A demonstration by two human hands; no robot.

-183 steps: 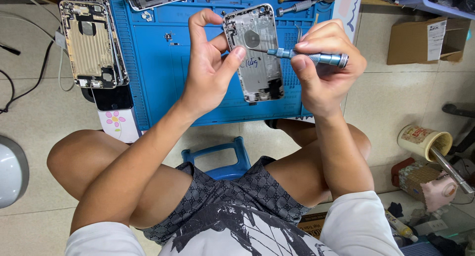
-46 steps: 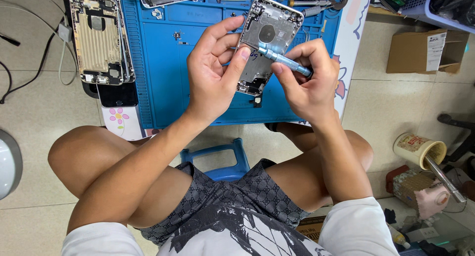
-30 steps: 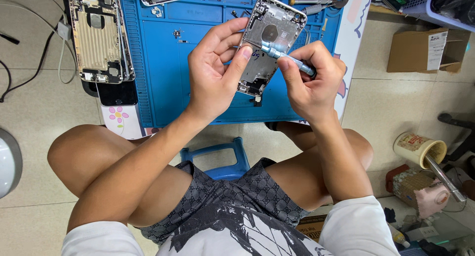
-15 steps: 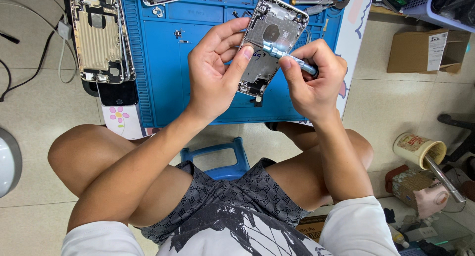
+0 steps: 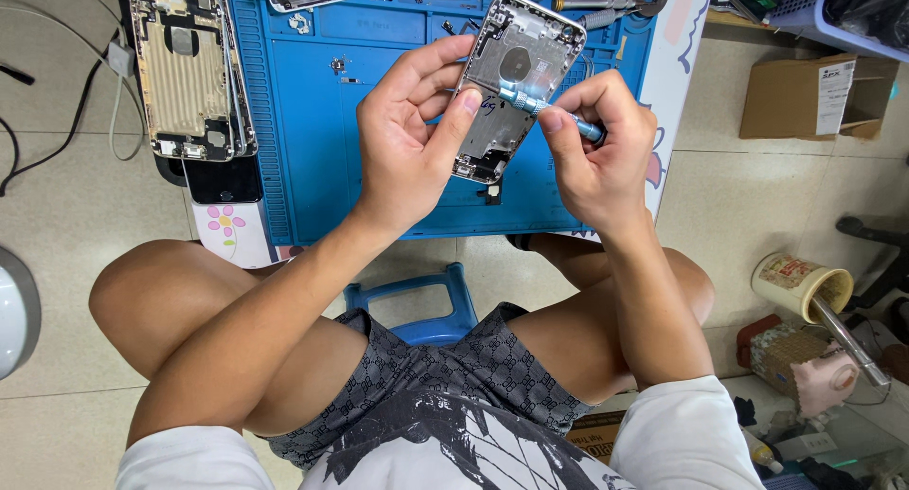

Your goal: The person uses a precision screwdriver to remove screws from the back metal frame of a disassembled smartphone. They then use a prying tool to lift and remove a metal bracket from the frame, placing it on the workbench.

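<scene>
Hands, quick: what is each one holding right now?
Left hand: closed on the phone housing, gripping its edge.
Right hand: closed on the blue screwdriver, tip against the housing.

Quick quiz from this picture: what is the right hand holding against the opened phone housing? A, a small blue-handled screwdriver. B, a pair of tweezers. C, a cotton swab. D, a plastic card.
A: the right hand pinches a slim blue-handled screwdriver whose tip meets the inside of the phone housing, which the left hand holds above the blue mat.
</scene>
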